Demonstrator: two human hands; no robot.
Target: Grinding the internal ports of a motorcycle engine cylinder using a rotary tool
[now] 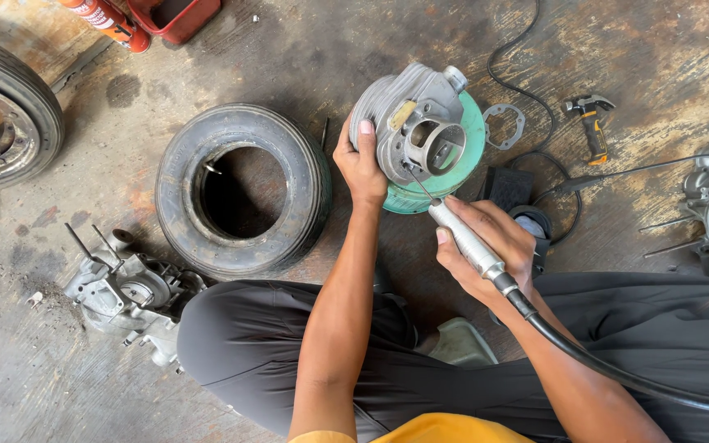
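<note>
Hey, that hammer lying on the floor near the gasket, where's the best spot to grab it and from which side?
Grip the hammer around its orange-and-black handle, probably coming down from above. It lies flat on the concrete floor with its metal head toward the top of the view and the handle pointing toward the person, open on both sides. The gasket lies apart on one side; a black cable runs just past the handle's end.

An orange-red cartridge tube [102, 18] with a white printed label lies slanted at the upper left of the frame, cut off by the top edge. Its lower end sits just beside a red container [176, 16] on the concrete floor [305, 49]. No signs or screens show.
</note>
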